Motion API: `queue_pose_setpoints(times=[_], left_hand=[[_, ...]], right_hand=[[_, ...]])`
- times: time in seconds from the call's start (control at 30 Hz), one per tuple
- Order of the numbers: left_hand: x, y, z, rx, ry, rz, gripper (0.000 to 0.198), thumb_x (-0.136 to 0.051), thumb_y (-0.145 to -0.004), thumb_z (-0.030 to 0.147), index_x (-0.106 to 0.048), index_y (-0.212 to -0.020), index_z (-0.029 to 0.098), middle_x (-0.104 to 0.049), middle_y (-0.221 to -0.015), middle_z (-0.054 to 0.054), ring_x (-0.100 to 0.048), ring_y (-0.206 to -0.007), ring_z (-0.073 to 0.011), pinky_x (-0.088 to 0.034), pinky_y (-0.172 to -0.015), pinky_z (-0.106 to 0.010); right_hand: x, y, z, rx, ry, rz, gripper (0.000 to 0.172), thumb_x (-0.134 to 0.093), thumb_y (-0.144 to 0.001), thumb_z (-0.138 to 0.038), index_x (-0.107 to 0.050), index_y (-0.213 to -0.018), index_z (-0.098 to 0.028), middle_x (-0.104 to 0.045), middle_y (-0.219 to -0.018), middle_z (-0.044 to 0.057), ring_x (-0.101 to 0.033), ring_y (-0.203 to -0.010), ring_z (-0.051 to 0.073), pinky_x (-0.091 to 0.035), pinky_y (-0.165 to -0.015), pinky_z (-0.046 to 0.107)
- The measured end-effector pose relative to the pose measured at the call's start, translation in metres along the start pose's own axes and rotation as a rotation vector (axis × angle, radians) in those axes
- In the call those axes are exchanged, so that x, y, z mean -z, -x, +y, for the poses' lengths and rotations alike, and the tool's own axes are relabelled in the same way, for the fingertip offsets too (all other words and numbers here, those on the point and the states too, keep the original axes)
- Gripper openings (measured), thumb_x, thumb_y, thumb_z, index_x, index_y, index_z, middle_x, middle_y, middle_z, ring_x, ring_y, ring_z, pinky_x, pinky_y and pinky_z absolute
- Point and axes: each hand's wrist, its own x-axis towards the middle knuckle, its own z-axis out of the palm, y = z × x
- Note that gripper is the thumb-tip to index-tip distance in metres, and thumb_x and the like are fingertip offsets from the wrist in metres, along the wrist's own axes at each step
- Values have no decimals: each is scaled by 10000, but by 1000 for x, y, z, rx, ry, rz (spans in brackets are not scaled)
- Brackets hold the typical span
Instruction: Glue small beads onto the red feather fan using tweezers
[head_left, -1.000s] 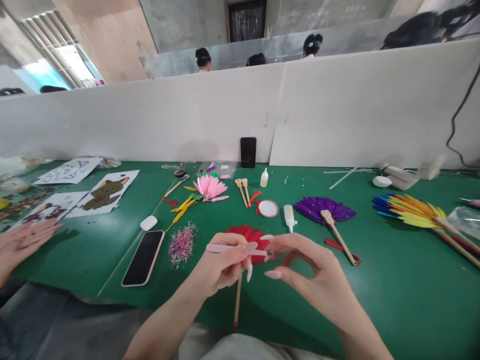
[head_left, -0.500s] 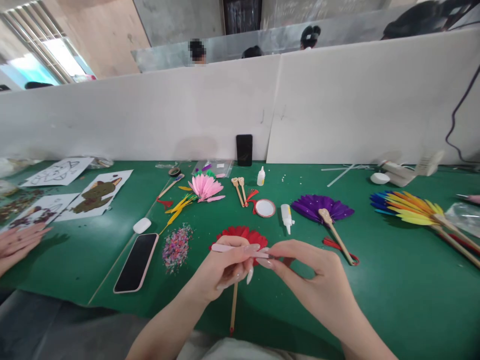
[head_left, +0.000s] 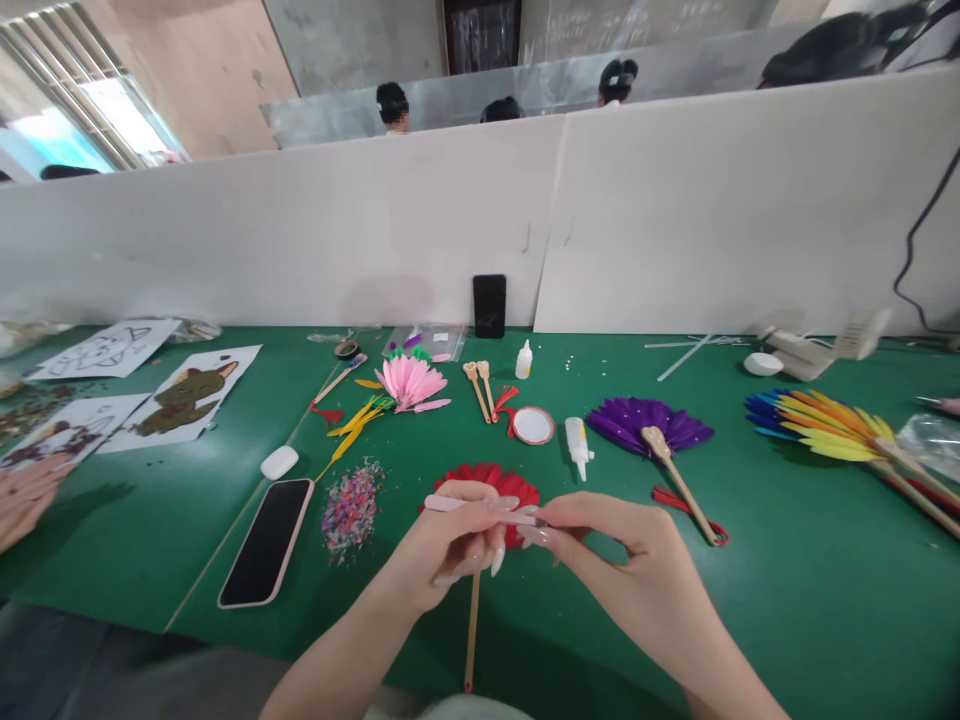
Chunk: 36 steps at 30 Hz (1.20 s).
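Note:
My left hand (head_left: pixel 442 550) is closed around slim pink tweezers (head_left: pixel 444 503), which point to the right. At their tip, the thumb and forefinger of my right hand (head_left: pixel 626 550) pinch together; whether a tiny piece is between them is too small to see. Below both hands lies a red feather fan (head_left: pixel 484 474), partly covered by my fingers, with its wooden handle (head_left: pixel 472 635) toward me. A purple feather fan (head_left: pixel 651 420) rests to the right. Nearer the middle are a tipped white glue bottle (head_left: pixel 577 445) and a small round white dish (head_left: pixel 533 426).
Left of my hands are colourful bits (head_left: pixel 352 508), a phone (head_left: pixel 266 545) and a white case (head_left: pixel 280 462). Pink feathers (head_left: pixel 410 382), wooden handles (head_left: pixel 478 388) and an upright glue bottle (head_left: pixel 523 360) stand farther back. Another person's hand (head_left: pixel 30 495) is at far left. A multicoloured fan (head_left: pixel 817 422) lies right.
Both hands keep nearly the same hold on the tweezers, with only small finger shifts. The view has tilted slightly, so the table items appear a little lower.

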Motion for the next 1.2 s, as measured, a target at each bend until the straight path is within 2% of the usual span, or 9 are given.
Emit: queue_pose_setpoints(times=[0.27,0.5,0.7,0.87,1.0,1.07,1.13,1.17,1.2], left_hand=[[1,2,1,-13,-39,8,393,-686,-712,396,-507,-484,130,-394,-322,52,-226,-242,-2,-34,-293,-183],[0,3,0,-40,-54,27,397,-702,-709,405,-510,-494,132,-388,-330,60,-209,-252,-2,-33,-294,-182],[-10,5,-7,-135,19,171,443,-713,-700,482,-516,-529,125,-403,-365,77,-269,-321,14,-224,-384,-136],[-15,2,-7,-131,-40,144,409,-690,-722,487,-558,-579,127,-432,-369,66,-236,-283,6,-106,-339,-175],[-15,-7,-8,-162,-13,114,386,-685,-729,481,-596,-606,126,-493,-404,44,-281,-281,-4,-123,-334,-189],[-14,-12,-5,-215,4,99,370,-681,-743,456,-606,-610,119,-509,-428,39,-270,-293,6,-101,-345,-192],[-14,-15,1,-264,33,92,358,-675,-758,428,-602,-597,117,-499,-431,44,-262,-303,14,-88,-361,-190],[-15,-17,5,-283,55,95,345,-682,-754,418,-603,-599,120,-494,-434,47,-272,-311,13,-90,-367,-188],[-16,-17,10,-299,77,103,327,-697,-740,410,-609,-608,124,-495,-441,48,-293,-323,10,-95,-371,-185]], right_hand=[[-2,-1,0,10,-8,8,99,-644,-802,-242,-721,-744,-217,-734,-732,12,-660,-629,147,-543,-600,217],[-4,3,5,228,41,43,87,-620,-829,-186,-705,-812,-199,-735,-792,25,-681,-700,138,-547,-652,204],[-6,6,12,317,89,125,89,-608,-831,-148,-690,-822,-181,-723,-781,49,-682,-689,149,-559,-618,222],[-6,10,14,361,113,168,105,-598,-824,-117,-684,-821,-179,-721,-763,47,-679,-656,145,-565,-595,225],[-1,12,16,260,107,170,97,-632,-819,-189,-676,-903,-210,-725,-873,42,-684,-760,160,-567,-678,264],[6,8,26,160,181,183,286,-657,-809,-286,-616,-1086,-227,-706,-1005,52,-676,-852,172,-560,-719,279],[16,-2,42,-28,386,230,453,-602,-839,-405,-495,-1231,-204,-688,-1037,70,-673,-846,169,-551,-699,273],[20,-9,53,-194,583,251,430,-499,-892,-453,-462,-1238,-201,-689,-999,54,-673,-804,148,-541,-695,261],[24,-17,64,-282,670,265,415,-449,-912,-469,-485,-1187,-160,-691,-921,67,-671,-745,160,-534,-680,285]])
